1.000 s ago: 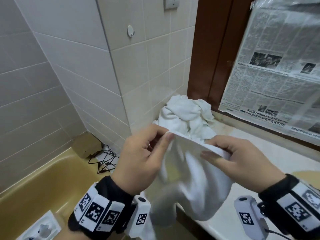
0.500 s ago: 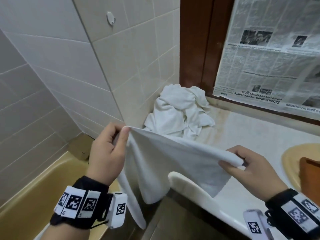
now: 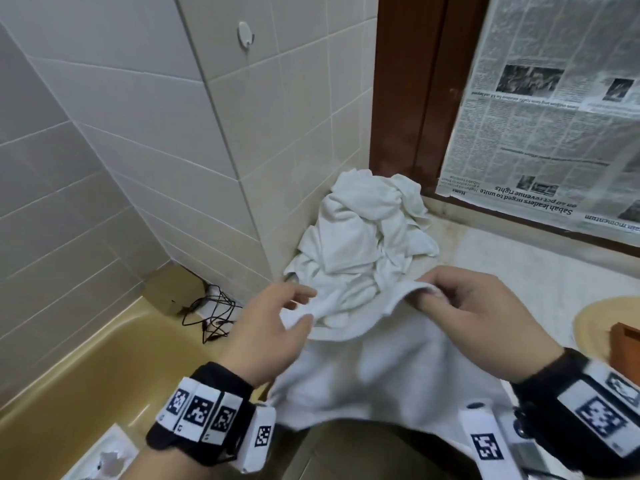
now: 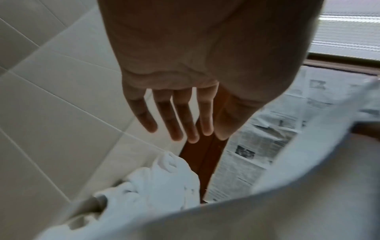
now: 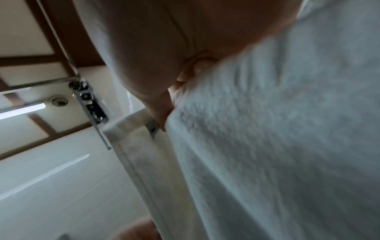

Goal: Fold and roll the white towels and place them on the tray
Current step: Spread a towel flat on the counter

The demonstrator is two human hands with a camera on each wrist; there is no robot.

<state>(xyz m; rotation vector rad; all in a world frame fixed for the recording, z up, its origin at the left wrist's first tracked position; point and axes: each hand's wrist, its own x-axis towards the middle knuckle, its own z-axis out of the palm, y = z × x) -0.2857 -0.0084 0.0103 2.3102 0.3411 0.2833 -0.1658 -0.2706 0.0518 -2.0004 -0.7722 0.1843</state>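
Observation:
I hold one white towel (image 3: 398,358) in front of my body; it hangs slack over the counter's front edge. My right hand (image 3: 429,293) pinches its top edge, and the right wrist view shows the thumb (image 5: 162,120) pressed against the cloth (image 5: 277,146). My left hand (image 3: 304,306) hovers at the towel's other upper corner. In the left wrist view its fingers (image 4: 185,129) are straight and hold nothing, with the towel (image 4: 287,203) passing below. A heap of crumpled white towels (image 3: 363,237) lies in the counter's back corner. A brown wooden piece (image 3: 625,348), perhaps the tray, shows at the right edge.
The pale counter (image 3: 519,271) runs to the right under a newspaper-covered window (image 3: 554,133). A yellow basin rim (image 3: 588,320) lies beside the wooden piece. A yellow bathtub (image 3: 69,375) is at the lower left, with black cables (image 3: 211,313) and a cardboard box (image 3: 173,289) on its ledge.
My hands have come closer together, so the stretched top edge now sags. The left hand has let go of its corner and opened. The right hand keeps its pinch.

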